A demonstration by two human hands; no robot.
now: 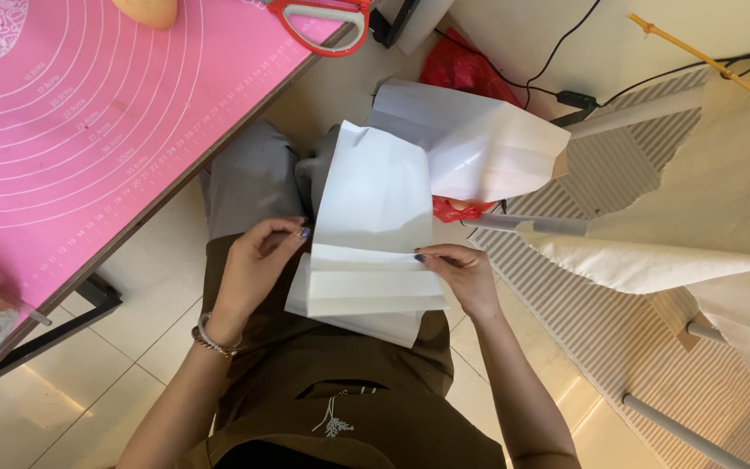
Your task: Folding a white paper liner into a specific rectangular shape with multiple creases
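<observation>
A large sheet of white paper [375, 234], smooth and creased into broad flat folds, lies over the person's lap, just right of the tabletop [175, 187]. The left hand [253, 265] pinches the sheet's left edge, fingers [292, 230] closed on the paper beside a fold. The right hand [462, 274] grips the right edge at the same fold, fingers curled onto the paper. The far end of the sheet opens out wide and loose beyond the knees. On the tabletop lies a pink silicone mat [71, 130] printed with white rings and ruler marks, and red-handled scissors [323, 22] rest at its far corner. A red plastic bag [462, 65] lies crumpled on the tiled floor behind the paper
</observation>
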